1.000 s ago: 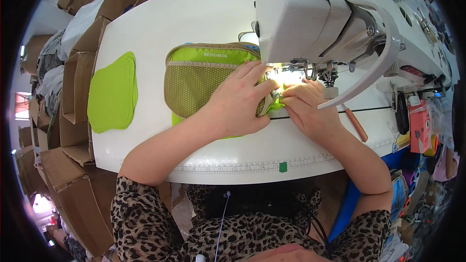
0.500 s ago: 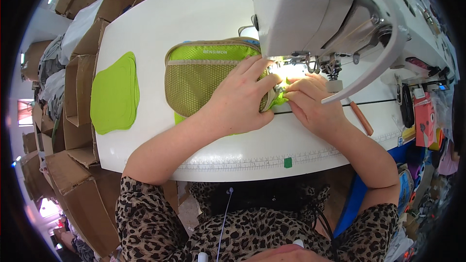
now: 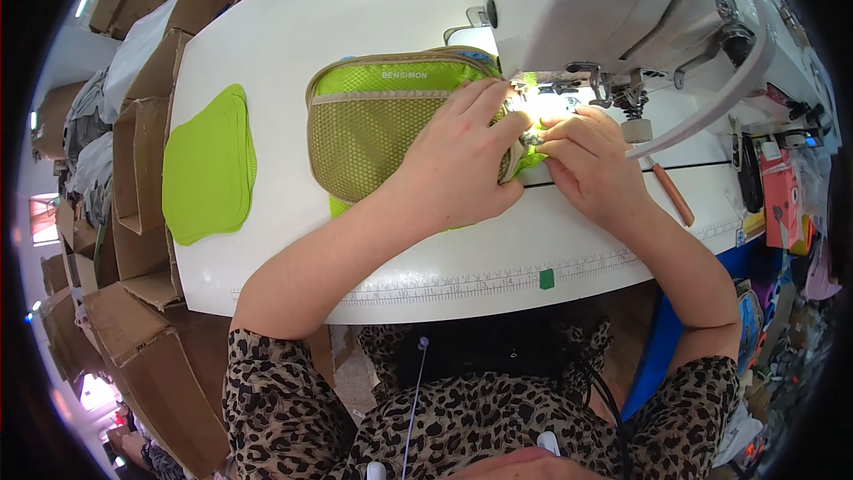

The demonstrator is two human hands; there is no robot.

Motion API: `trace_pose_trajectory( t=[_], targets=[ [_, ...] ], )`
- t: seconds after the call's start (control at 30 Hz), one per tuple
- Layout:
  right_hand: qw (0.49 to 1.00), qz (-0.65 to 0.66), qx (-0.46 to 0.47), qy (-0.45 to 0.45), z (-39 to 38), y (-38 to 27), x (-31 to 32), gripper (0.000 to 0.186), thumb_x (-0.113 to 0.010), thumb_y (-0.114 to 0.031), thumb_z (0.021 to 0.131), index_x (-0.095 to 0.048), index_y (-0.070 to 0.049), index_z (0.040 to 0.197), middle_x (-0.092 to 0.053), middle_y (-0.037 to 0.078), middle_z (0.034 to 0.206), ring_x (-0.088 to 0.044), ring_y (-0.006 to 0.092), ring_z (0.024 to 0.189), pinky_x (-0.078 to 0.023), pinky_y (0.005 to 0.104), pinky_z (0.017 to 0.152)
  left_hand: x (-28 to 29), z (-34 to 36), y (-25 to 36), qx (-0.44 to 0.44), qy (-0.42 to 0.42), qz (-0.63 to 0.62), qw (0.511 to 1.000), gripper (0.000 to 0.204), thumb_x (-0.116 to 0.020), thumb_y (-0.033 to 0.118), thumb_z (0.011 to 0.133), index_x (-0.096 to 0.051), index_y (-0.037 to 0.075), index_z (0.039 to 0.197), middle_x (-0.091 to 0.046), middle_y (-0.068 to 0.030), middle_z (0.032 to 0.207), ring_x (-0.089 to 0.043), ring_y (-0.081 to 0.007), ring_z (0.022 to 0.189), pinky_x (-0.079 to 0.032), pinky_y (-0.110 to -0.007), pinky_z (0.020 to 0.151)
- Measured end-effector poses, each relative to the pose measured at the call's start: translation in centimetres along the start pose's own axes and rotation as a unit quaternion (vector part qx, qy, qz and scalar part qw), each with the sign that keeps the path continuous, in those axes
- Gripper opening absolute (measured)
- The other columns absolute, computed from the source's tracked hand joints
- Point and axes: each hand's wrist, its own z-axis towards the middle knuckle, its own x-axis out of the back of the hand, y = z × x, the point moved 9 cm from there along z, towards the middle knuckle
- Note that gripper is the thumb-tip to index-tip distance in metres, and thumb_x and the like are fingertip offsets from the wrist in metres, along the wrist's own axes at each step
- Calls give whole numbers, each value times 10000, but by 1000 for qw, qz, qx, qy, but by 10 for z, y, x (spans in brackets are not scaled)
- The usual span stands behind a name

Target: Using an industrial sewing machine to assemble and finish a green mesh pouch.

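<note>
A lime-green pouch with a khaki mesh pocket and khaki piping (image 3: pixel 373 138) lies on the white sewing table. Across its right edge my left hand (image 3: pixel 466 156) is curled, fingers gripping the cloth and pressing it down. My right hand (image 3: pixel 591 156) pinches a bit of the green fabric at the pouch's right end, thumb and fingers together. Both sets of fingertips meet in the bright lamp light under the sewing machine head (image 3: pixel 577 9). The needle area is partly hidden by glare and by my fingers.
On the left of the table (image 3: pixel 293 276) rests a stack of lime-green cut pieces (image 3: pixel 209 169). An orange-brown handled tool (image 3: pixel 673 196) lies right of my right hand. A printed ruler strip (image 3: pixel 444 291) runs along the front edge. Cardboard boxes (image 3: pixel 142 364) line the left side.
The whole view has shifted slightly, with the machine appearing farther right. Both hands keep their hold on the pouch's right end, and the pouch sits almost the same way.
</note>
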Motion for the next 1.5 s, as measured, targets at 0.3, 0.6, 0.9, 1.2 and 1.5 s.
trace_pose_trajectory(
  t=[0.3,0.6,0.9,1.2,1.5],
  targets=[
    [999,12,9,49,6,0,8,93,-709,-123,797,-652,-97,865,-579,10,910,-607,200,834,-496,367,859,-3,5,0,2,-8,-10,1000,533,-712,141,689,-609,19,1198,-511,-241,1358,-451,-428,1329,-402,-486,1117],
    [998,-13,9,55,3,-1,10,79,-695,-142,796,-646,-103,844,-572,1,881,-598,175,857,-471,356,871,-6,7,2,-8,-11,-6,1000,500,-726,170,708,-629,3,1170,-502,-264,1360,-454,-431,1322,-408,-488,1114],
    [999,-1,6,37,3,0,7,85,-696,-141,799,-638,-102,849,-595,12,901,-603,193,873,-473,362,875,-5,5,0,-17,-12,22,1000,526,-737,200,724,-612,4,1196,-499,-274,1360,-453,-447,1319,-411,-503,1109],
    [995,96,11,4,2,3,10,146,-724,-172,763,-663,-89,866,-636,22,979,-612,237,916,-469,396,898,21,-2,3,-37,-36,-40,998,519,-777,252,762,-624,65,1221,-521,-198,1343,-442,-419,1324,-371,-522,1122],
    [987,158,22,-21,5,7,18,186,-722,-235,800,-695,-97,921,-653,34,959,-609,263,948,-434,419,956,18,-2,7,-123,-139,-53,981,528,-747,74,726,-639,90,1243,-572,-122,1329,-508,-351,1286,-405,-460,1095]
  ],
)
